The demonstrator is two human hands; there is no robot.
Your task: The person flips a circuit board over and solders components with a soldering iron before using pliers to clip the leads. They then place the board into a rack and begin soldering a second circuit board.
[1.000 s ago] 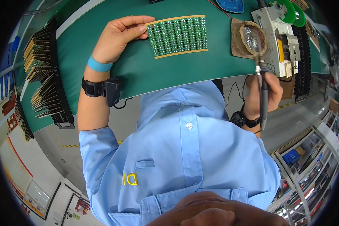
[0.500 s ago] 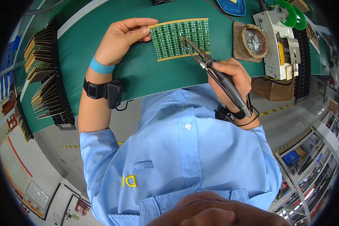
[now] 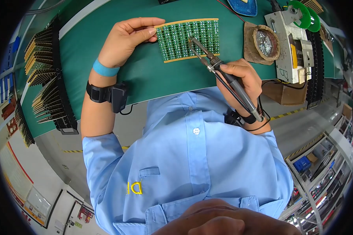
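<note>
1. Green circuit-board panel (image 3: 174,41), tan-edged: over green tabletop (image 3: 145,76), upper left corner pinched between thumb and fingers of left hand (image 3: 123,42).
2. Soldering iron (image 3: 236,87): gripped in curled right hand (image 3: 246,78), tip at panel's middle, contact too small to tell.
3. Round bowl (image 3: 269,58): on brown pad (image 3: 248,51), right of panel.

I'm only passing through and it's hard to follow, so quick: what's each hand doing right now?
Left hand: closed, pinching the green circuit board by its upper left corner.
Right hand: closed around the soldering iron.
</note>
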